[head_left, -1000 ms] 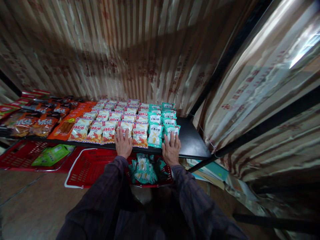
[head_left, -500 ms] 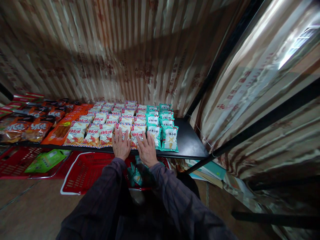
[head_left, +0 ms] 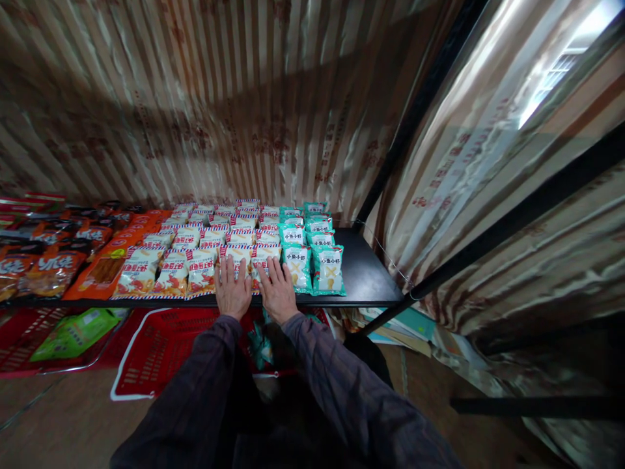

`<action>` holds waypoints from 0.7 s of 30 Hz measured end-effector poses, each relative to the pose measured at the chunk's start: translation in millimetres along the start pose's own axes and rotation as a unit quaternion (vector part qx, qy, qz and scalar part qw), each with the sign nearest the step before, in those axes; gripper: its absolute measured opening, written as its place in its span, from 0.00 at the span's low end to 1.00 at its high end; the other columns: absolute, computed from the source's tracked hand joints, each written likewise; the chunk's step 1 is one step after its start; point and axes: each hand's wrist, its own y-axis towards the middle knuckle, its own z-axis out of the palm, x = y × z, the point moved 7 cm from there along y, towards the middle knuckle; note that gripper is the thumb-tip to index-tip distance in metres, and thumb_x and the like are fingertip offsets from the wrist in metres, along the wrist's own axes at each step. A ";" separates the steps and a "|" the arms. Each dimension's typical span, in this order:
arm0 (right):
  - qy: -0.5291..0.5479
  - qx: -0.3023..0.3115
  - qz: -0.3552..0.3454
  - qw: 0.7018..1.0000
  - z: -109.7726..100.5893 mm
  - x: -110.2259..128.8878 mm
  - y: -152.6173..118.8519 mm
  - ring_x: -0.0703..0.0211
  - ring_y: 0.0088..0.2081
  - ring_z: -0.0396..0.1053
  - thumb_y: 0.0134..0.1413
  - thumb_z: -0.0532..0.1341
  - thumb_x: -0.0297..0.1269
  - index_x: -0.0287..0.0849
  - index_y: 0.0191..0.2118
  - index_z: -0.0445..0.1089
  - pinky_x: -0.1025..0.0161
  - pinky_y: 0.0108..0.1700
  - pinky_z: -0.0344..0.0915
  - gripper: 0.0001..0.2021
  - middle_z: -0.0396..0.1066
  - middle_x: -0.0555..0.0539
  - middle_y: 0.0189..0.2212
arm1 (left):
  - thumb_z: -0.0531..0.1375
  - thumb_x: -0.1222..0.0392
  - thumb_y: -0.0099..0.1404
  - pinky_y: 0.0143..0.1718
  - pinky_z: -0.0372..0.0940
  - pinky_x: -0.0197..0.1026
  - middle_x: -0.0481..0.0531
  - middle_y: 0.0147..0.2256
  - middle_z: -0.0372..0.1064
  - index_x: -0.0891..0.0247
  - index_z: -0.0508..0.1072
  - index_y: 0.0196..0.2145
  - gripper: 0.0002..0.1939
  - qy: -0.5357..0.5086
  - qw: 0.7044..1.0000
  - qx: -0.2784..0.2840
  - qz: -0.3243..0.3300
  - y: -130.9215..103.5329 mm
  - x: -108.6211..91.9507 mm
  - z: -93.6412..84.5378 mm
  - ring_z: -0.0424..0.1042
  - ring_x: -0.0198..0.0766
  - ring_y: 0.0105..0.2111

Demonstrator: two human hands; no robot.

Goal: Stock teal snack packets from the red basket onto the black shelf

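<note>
My left hand [head_left: 233, 286] lies flat with fingers stretched over a white-and-red snack bag [head_left: 236, 253] in the front row on the black shelf [head_left: 364, 270]. Beside it, my right hand [head_left: 277, 290] rests open on the neighbouring white-and-red snack bag [head_left: 267, 252], its fingers apart. Both hands partly cover the lower halves of these bags. Just right of my right hand stand teal snack bags [head_left: 295, 266] in two columns. More white-and-red bags [head_left: 172, 270] fill rows to the left and behind.
Orange snack packs [head_left: 102, 270] lie at the shelf's left. Below are a red basket [head_left: 166, 345] holding teal bags [head_left: 261, 345] and another with a green bag [head_left: 73, 335]. A black post [head_left: 405, 303] and thin wire [head_left: 385, 251] bound the right end; a striped curtain hangs behind.
My view has shifted slightly, so the shelf's left end sits lower. Both hands stay flat on the front bags, with my right hand slightly further left over its bag.
</note>
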 end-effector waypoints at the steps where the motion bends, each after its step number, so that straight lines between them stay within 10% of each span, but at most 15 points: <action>1: 0.000 0.000 -0.001 1.000 -0.6 0.1 0.4 0.48 0.66 0.38 0.61 0.51 0.34 0.44 0.64 0.50 0.45 0.63 0.41 0.26 0.43 0.41 0.66 | 0.51 0.57 0.66 0.62 0.41 0.59 0.61 0.65 0.40 0.62 0.58 0.60 0.26 -0.001 1.000 -0.001 0.000 -0.3 0.0 -0.1 0.37 0.50 0.65; 21: 0.072 0.000 -0.058 0.996 -16.7 4.9 -35.5 0.50 0.67 0.34 0.60 0.51 0.33 0.38 0.63 0.51 0.44 0.64 0.42 0.26 0.43 0.39 0.66 | 0.52 0.54 0.65 0.62 0.39 0.59 0.62 0.64 0.43 0.62 0.60 0.59 0.26 -0.020 1.000 -0.020 -0.005 -4.6 0.3 -3.7 0.37 0.49 0.65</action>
